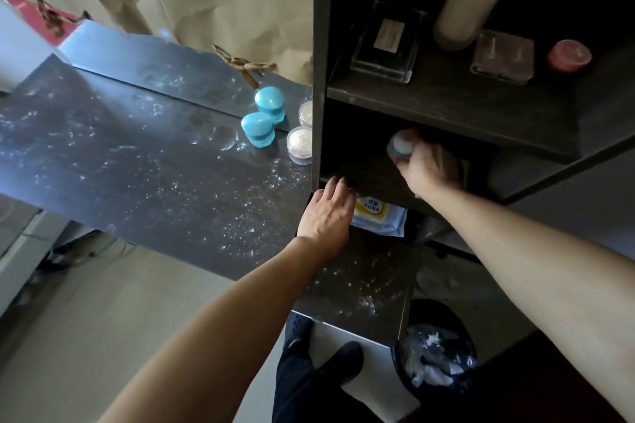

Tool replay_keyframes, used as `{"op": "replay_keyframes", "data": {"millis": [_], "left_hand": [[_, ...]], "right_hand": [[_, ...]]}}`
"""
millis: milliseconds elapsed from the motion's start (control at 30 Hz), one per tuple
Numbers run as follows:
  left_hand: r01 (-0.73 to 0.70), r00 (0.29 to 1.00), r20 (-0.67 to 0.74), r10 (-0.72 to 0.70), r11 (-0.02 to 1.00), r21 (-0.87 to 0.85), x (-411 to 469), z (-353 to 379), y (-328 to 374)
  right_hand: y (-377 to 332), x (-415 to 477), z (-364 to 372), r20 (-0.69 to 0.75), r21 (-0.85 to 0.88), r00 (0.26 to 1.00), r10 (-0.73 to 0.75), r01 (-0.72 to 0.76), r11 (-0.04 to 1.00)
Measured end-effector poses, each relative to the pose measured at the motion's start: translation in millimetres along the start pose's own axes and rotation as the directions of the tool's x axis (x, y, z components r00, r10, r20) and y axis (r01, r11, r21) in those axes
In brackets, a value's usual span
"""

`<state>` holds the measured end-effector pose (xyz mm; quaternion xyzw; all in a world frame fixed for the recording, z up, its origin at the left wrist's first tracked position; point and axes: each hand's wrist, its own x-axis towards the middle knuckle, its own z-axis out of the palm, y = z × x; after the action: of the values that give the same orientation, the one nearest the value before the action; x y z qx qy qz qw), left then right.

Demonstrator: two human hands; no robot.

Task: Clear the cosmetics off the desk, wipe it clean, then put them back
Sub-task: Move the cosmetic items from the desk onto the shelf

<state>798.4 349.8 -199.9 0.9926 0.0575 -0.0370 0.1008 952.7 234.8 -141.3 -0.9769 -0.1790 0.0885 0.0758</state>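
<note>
The dark desk (137,161) is speckled with white dust and ring marks. A blue round-lidded jar (257,130) and a small clear jar with a pale lid (300,144) stand at its back right, both mirrored in the glass behind. My right hand (429,168) grips a small jar with a white and blue lid (400,146) inside the dark shelf unit's middle compartment. My left hand (326,213) lies flat, fingers straight, at the desk's right edge, touching a pack of wet wipes (376,216).
The upper shelf (446,99) holds a white bottle (464,10), a clear case (386,41), a square compact (501,55) and a pink jar (568,55). A lined waste bin (434,354) stands on the floor by my feet. A mirror (171,62) leans behind the desk.
</note>
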Motion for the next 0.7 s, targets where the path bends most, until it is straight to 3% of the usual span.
{"op": "replay_keyframes", "data": {"millis": [133,267,467,700], "left_hand": [[-0.003,1.000,0.006,0.003,1.000,0.006,-10.4,-11.6,-3.8],[0.041,0.998,0.048,-0.041,0.999,0.009,-31.6,-26.5,-26.7],[0.181,0.977,0.114,-0.182,0.983,0.023,-64.4,-51.3,-103.8],[0.247,0.964,0.115,-0.242,0.969,-0.030,-73.2,-63.7,-209.4]], "right_hand": [[0.0,-20.1,-6.1,-0.083,0.016,0.995,-0.061,0.063,0.998],[-8.3,-52.5,2.9,-0.211,0.171,0.952,-0.221,0.259,0.951],[-56.5,-95.3,34.9,-0.169,0.246,0.899,-0.404,0.435,0.866],[-153.3,-74.8,75.8,-0.102,0.183,0.887,-0.450,0.462,0.868]]}}
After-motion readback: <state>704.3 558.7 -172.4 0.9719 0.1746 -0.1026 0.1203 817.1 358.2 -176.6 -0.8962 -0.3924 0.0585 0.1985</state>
